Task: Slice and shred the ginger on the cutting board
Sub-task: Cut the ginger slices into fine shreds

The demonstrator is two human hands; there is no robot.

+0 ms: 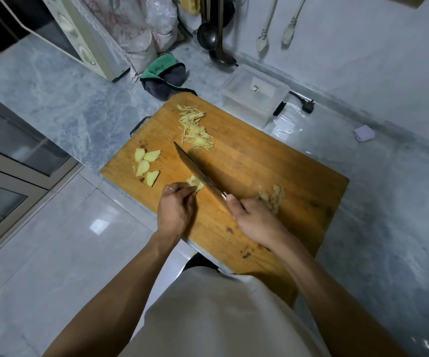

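A wooden cutting board (pixel 272 171) lies on the grey marble counter. My left hand (pixel 174 210) pinches a small piece of ginger (pixel 194 182) against the board with curled fingertips. My right hand (pixel 254 217) grips the handle of a dark knife (pixel 198 171), whose blade stands right beside the ginger piece, tip pointing away. Several flat ginger slices (pixel 146 166) lie at the board's left. A heap of ginger shreds (pixel 194 130) sits at the far end. Ginger peelings (pixel 271 197) lie just beyond my right hand.
A clear plastic box (pixel 254 96) stands behind the board, a green and grey cloth (pixel 165 76) to its left. A microwave (pixel 79 34) sits at the back left. Ladles (pixel 208 34) and spoons (pixel 262 42) hang on the wall. The counter edge drops to the floor on the left.
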